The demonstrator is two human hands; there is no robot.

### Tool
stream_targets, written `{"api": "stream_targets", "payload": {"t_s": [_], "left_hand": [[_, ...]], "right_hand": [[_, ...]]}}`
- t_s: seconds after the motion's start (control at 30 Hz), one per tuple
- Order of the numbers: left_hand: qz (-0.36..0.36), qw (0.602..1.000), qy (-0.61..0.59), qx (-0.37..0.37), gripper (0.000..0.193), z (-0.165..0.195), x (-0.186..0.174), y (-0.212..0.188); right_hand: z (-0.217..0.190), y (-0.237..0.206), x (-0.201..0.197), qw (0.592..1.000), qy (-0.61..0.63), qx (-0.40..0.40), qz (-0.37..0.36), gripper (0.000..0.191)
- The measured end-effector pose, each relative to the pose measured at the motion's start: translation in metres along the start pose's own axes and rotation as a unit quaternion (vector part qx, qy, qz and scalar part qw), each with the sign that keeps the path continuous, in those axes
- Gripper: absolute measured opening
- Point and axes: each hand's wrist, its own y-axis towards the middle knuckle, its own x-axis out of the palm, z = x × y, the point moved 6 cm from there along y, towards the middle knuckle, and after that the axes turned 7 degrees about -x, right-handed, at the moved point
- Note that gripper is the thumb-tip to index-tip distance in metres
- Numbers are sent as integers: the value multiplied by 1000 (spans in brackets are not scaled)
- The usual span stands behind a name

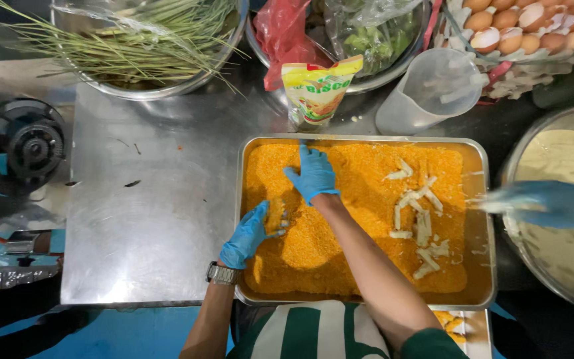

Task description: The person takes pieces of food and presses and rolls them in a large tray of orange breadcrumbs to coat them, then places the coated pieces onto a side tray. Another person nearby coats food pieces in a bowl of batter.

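Spreading across the frame, a steel tabletop [147,219] carries a metal tray [367,141] filled with orange breadcrumbs [340,219], pale battered sticks [420,219] lying to its right side. Behind the tray, a yellow pouch [317,90] with a red top stands upright beside a clear plastic jug [433,90]. The left hand [250,233], in a blue glove, lies flat and loose on the crumbs; the right hand [313,174], open-fingered, presses down nearby.
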Motion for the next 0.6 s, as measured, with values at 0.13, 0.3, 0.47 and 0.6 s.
{"api": "stream_targets", "payload": {"t_s": [0.13,0.3,0.47,0.6], "left_hand": [[63,996,32,49,40,9,-4,-8],[133,960,180,170,41,37,21,-24],[151,919,280,234,41,75,90,-41],[140,856,452,207,53,86,150,-50]], "right_hand": [[8,-1,19,987,113,69,-86,56],[22,-41,1,811,553,146,-121,41],[16,-83,-6,635,722,264,-69,50],[-5,-97,-9,446,858,243,-67,65]]}}
